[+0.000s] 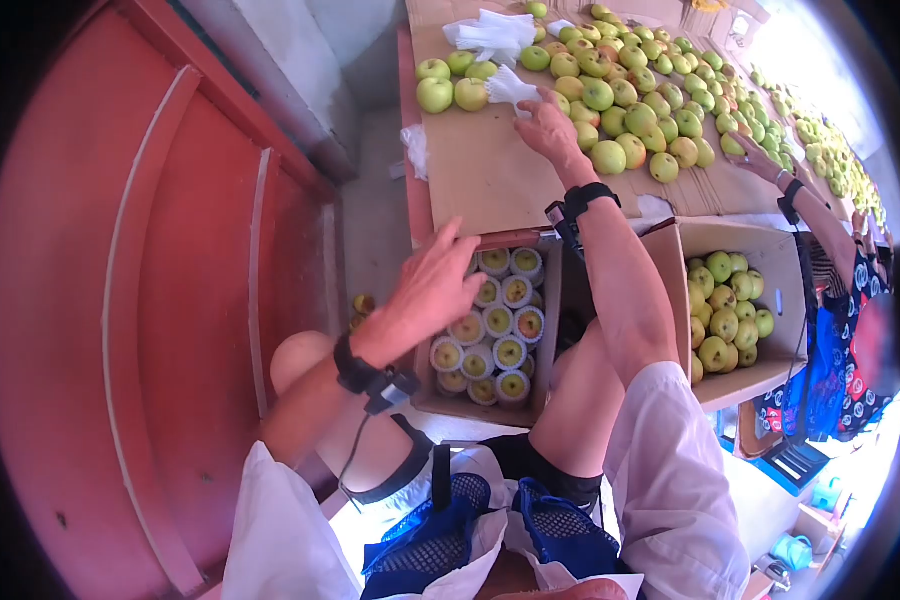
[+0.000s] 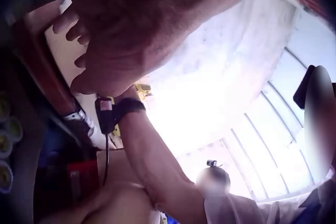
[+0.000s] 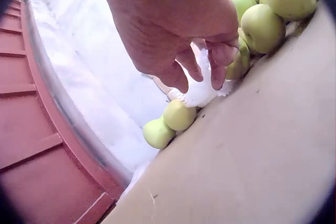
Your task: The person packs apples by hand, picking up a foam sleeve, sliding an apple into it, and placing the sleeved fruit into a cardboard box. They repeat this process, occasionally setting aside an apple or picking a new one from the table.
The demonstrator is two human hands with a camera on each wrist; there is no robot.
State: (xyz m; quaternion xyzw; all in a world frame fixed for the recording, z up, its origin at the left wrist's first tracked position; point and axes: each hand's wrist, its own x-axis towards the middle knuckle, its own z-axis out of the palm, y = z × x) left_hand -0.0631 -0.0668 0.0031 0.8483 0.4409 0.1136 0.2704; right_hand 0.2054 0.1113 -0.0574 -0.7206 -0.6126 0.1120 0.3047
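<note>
My right hand (image 1: 552, 132) reaches over the cardboard-covered table and pinches a white foam net sleeve (image 1: 510, 88). In the right wrist view its fingers (image 3: 218, 69) bend down around the sleeve (image 3: 202, 94), beside green apples (image 3: 179, 115). My left hand (image 1: 428, 280), fingers spread and holding nothing, hovers over the upper left of a box (image 1: 543, 400) between my legs. Apples in foam sleeves (image 1: 498, 320) stand in rows inside that box. The left wrist view shows the left hand (image 2: 131, 29) large and dark, with the other arm behind.
Loose green apples (image 1: 620, 95) cover much of the table, with more foam sleeves (image 1: 490, 35) at its far left. On the right stands an open carton (image 1: 782, 340) of bare apples. Another person's hand (image 1: 755, 158) touches apples there. A red metal door (image 1: 120, 300) is at left.
</note>
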